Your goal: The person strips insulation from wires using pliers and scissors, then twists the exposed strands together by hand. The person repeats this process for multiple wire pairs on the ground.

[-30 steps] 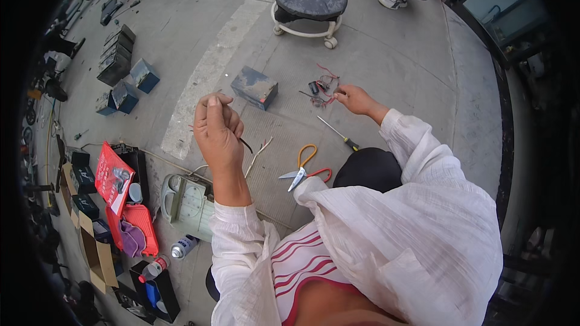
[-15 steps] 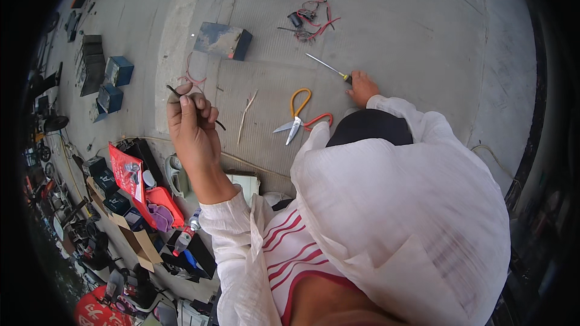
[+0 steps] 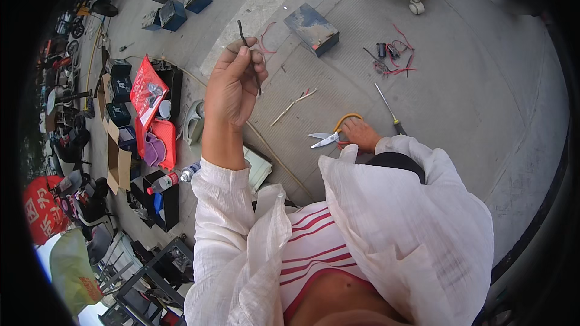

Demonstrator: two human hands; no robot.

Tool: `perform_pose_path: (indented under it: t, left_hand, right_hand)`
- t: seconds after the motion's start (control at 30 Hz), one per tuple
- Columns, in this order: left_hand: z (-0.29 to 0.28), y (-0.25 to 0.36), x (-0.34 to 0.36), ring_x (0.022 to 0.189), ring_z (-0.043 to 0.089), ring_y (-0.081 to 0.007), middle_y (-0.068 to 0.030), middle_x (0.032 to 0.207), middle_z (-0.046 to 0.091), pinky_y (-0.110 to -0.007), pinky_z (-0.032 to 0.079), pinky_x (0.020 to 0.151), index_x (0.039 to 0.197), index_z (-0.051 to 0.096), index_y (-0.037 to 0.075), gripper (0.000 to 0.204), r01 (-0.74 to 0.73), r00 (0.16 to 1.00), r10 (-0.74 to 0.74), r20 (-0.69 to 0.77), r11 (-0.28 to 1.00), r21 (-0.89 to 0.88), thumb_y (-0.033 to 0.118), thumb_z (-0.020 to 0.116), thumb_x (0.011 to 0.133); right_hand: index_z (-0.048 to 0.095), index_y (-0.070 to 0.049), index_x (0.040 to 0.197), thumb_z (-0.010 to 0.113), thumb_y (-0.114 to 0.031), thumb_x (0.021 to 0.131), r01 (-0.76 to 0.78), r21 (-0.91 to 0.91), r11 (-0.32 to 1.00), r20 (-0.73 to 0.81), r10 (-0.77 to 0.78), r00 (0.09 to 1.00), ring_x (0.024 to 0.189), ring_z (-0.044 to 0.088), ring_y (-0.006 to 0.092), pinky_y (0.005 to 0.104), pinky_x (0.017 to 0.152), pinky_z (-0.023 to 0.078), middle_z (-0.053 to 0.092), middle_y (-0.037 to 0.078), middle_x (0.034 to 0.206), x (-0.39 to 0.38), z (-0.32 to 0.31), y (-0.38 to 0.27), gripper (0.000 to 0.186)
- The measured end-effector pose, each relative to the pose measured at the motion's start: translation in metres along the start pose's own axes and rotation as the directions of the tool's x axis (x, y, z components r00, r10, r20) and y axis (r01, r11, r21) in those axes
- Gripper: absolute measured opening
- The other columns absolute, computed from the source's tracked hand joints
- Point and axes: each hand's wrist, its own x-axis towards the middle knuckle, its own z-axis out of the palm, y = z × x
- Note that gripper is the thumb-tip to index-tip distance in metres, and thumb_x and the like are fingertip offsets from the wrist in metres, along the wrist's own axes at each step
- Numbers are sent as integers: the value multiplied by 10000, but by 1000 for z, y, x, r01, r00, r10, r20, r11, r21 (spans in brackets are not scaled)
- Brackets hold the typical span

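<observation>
Pinched between the fingers of my raised left hand [image 3: 232, 87] is a short black wire [image 3: 243, 33], its ends sticking out above and below. Low on the concrete, my right hand [image 3: 360, 134] is closed around the handles of a pair of scissors [image 3: 326, 139]; the orange loop shows, and the red one is mostly hidden. The blades lie apart, pointing left. Just right of that hand lies a screwdriver [image 3: 386, 105] with a black and yellow handle. Beyond the scissors is a thin, pale wire-like strip [image 3: 292, 106].
A blue box-shaped battery [image 3: 312, 30] stands ahead, a red wire [image 3: 266, 38] beside it. Farther right lies a tangle of red and black wires [image 3: 394, 54]. A wheeled stool [image 3: 417, 7] is at the back. Left are a red tray [image 3: 164, 143], a cardboard box [image 3: 118, 160] and bottles [image 3: 163, 182].
My right hand has left the screwdriver, which now lies on the ground, and has moved left onto the scissors' handles. My left hand still holds the black wire, now more upright. The view has turned.
</observation>
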Motion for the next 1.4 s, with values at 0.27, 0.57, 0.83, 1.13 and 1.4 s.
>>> perform_pose_path:
  t: [0.27,0.57,0.83,1.13,1.4]
  left_hand:
    - [-49,38,-2,840,646,-181,-79,947,647,-338,561,794,1166,540,40,218,3,1000,-2,7,971,-240,156,541,982]
    - [-44,65,15,756,550,-115,-53,878,626,-237,464,695,1056,581,22,158,-239,966,246,82,968,-80,151,529,979]
    - [5,56,-3,760,510,-84,-12,817,605,-227,417,698,1015,638,-23,192,-488,872,460,169,782,388,141,564,947]
    - [8,64,-31,587,531,-142,-110,669,602,-285,437,578,964,660,-10,154,-531,751,655,79,529,662,115,613,888]
    - [15,59,-31,586,554,-160,-126,677,610,-293,445,580,916,670,-18,134,-520,777,613,144,495,696,104,647,866]
  right_hand:
    - [570,19,968,725,-332,785,-296,144,944,227,260,939,874,630,385,439,770,506,641,226,930,12,-48,-8,426]
    - [538,1,923,712,-438,843,-464,472,749,-59,552,832,704,593,220,345,658,483,621,134,798,85,-316,-85,478]
    - [475,29,991,632,-644,820,-406,321,856,-207,481,852,851,607,362,427,778,479,589,234,876,128,-342,-180,712]
    - [469,75,1204,704,-565,796,-316,317,894,-377,424,823,920,607,417,445,804,489,607,265,985,143,-327,-197,794]
    - [479,73,1133,714,-513,808,-232,318,919,-475,366,800,868,607,391,440,744,483,597,261,939,141,-324,-185,710]
